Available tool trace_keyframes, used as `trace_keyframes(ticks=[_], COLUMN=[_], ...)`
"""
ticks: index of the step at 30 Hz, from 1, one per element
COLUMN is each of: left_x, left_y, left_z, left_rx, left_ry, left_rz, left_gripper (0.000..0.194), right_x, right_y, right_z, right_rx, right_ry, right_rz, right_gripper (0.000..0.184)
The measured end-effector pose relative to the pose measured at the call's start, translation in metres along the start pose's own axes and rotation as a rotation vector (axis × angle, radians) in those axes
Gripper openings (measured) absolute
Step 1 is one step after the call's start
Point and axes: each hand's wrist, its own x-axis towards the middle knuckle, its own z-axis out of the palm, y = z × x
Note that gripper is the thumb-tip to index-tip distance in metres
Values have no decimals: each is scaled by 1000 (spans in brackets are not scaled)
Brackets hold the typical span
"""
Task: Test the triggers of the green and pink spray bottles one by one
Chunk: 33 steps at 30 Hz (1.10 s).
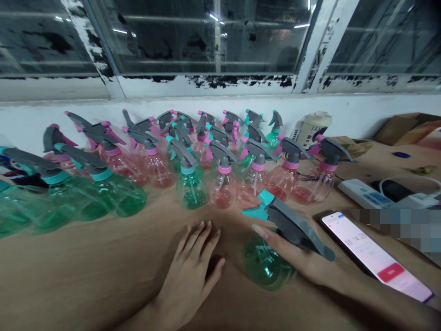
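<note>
My right hand (292, 253) is wrapped round the neck of a green spray bottle (265, 266) with a grey and turquoise trigger head. The bottle is upright, and its nozzle points to the left. Part of the neck and some fingers are hidden behind the trigger head. To the left, my left hand (193, 271) lies on the wooden table (86, 271) with its fingers stretched out, holding nothing. Just beyond it stand a green spray bottle (192, 191) with a turquoise collar and a pink spray bottle (222, 189) with a pink collar.
Rows of pink and green spray bottles (158, 170) line the back and left. A lit phone (375, 257) lies at the right, near a white power strip (361, 193). A paper cup (313, 128) and brown paper bags (403, 128) are against the wall.
</note>
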Motion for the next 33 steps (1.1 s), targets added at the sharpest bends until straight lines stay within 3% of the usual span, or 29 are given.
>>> trace_keyframes(ticks=[2,9,18,33], left_x=[0,1,-1,0], left_y=[0,0,1,2], left_z=[0,0,0,-1], left_rx=[5,0,-8,-1], left_ry=[-4,-14,-20,-29], left_rz=[2,2,-10,-8], left_gripper=[47,47,46,46], right_x=[0,-1,0,-1], right_y=[0,3,5,0], right_z=[0,-2,-2,-1], right_rx=[23,33,33,44], right_ry=[-18,-85,-52,-54], right_rz=[4,46,-17,46], right_gripper=[4,13,11,11])
